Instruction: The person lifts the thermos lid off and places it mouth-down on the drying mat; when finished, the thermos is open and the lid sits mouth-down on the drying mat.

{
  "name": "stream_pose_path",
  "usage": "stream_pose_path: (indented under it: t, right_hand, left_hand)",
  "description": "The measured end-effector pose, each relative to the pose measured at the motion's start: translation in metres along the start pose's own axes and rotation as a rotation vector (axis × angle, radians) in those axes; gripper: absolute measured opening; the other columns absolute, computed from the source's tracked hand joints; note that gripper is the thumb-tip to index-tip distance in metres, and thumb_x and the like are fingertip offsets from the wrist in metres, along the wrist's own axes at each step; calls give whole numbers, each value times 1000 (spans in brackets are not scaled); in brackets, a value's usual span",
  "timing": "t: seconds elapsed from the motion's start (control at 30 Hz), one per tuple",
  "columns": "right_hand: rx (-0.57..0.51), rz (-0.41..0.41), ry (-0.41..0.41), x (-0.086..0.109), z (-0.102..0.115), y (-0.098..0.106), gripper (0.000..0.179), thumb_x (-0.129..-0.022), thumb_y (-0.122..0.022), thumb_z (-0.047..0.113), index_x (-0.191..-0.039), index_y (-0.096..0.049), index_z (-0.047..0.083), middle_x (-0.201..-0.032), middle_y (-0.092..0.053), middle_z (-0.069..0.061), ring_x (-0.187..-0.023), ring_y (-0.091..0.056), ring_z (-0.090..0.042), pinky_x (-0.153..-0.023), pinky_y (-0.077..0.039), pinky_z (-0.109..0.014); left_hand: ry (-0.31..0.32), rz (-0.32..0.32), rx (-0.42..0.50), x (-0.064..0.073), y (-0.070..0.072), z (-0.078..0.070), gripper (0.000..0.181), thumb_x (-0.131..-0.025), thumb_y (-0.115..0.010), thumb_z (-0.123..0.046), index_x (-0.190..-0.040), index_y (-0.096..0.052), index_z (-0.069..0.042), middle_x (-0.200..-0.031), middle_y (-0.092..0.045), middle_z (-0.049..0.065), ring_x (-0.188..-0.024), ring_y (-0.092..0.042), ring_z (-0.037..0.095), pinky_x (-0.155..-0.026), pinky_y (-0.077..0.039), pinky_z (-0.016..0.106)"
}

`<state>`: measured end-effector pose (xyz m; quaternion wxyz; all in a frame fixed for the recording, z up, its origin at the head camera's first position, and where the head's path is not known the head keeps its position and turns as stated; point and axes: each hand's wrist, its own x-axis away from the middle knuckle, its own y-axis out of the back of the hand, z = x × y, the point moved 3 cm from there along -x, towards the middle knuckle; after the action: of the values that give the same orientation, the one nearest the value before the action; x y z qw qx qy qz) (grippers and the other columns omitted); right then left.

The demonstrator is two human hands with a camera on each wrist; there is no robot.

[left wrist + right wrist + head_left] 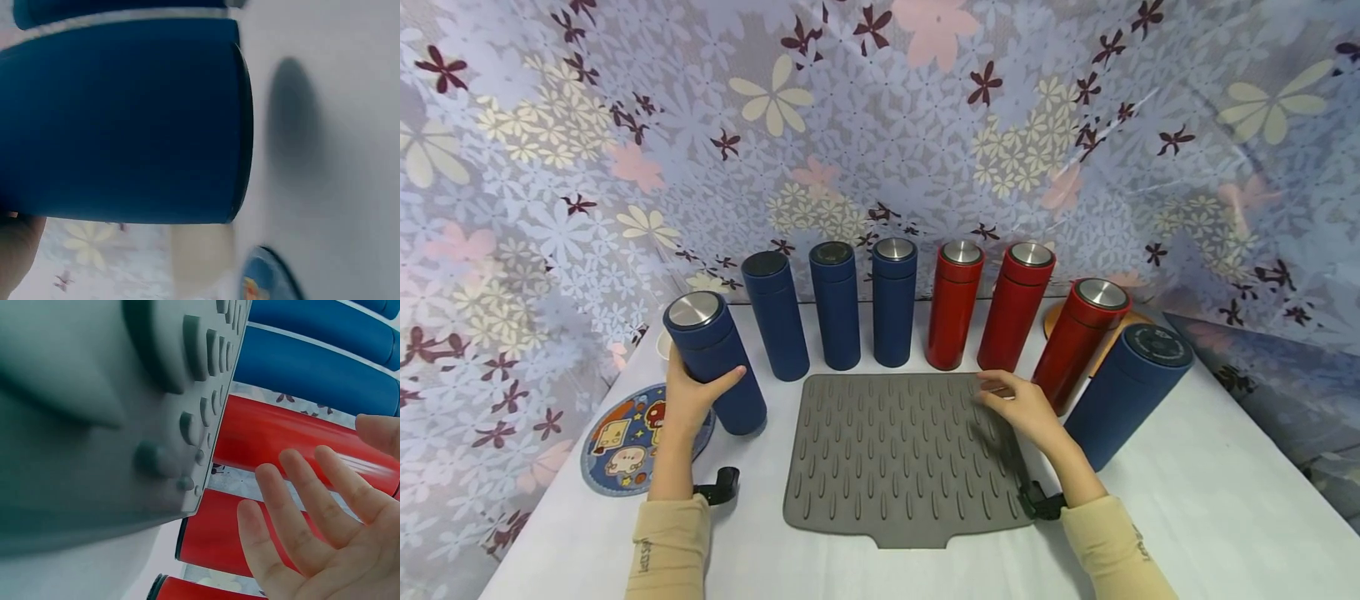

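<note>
My left hand (691, 398) grips a blue thermos bottle (706, 352) with a silver lid top. In the left wrist view its base (244, 125) hangs a little above the white table, with a shadow beside it. My right hand (1028, 414) holds nothing; its fingers are spread and slightly bent over the far right part of a grey ridged mat (910, 450). Nearest to that hand stand a red thermos (1075, 346) and a dark-topped blue thermos (1127, 400). Two more red bottles, one here (957, 317) and one here (1017, 310), stand behind the mat.
Three blue thermoses, the left one (777, 321), the middle one (837, 310) and the right one (894, 312), line the back. A round cartoon mat (625, 433) lies at the left, partly under my left arm. A round wooden piece (1138, 318) shows behind the right-hand bottles.
</note>
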<state>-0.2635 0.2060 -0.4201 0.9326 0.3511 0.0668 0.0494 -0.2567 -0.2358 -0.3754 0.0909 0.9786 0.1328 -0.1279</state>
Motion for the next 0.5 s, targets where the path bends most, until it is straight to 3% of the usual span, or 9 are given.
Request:
stream_pose_path:
  t: [0.17, 0.33, 0.5]
  right_hand:
    - [-22, -7, 14, -1, 3, 0, 36, -89, -60, 16, -122, -57, 3, -110, -63, -17, -101, -59, -33, -80, -51, -45]
    - [-45, -14, 32, 1, 9, 1, 34, -89, -59, 17, -122, -58, 5, -109, -64, -15, -99, -60, -30, -78, -52, -42]
    - [-74, -34, 96, 2, 23, 6, 34, -90, -58, 17, -122, -58, 7, -109, -64, -15, -98, -61, -28, -81, -51, -43]
  left_hand:
    - [-124, 72, -66, 8, -12, -23, 89, -67, -75, 4, -141, -28, -10, -134, -42, 15, -121, -41, 31, -104, -30, 51]
    - [-326, 163, -246, 16, -34, -39, 82, -58, -83, -6, -130, -44, -7, -122, -54, 19, -108, -50, 34, -93, -38, 54]
    - [-551, 227, -423, 22, -60, -49, 83, -54, -86, -20, -129, -51, -15, -117, -59, 13, -102, -56, 32, -85, -45, 52]
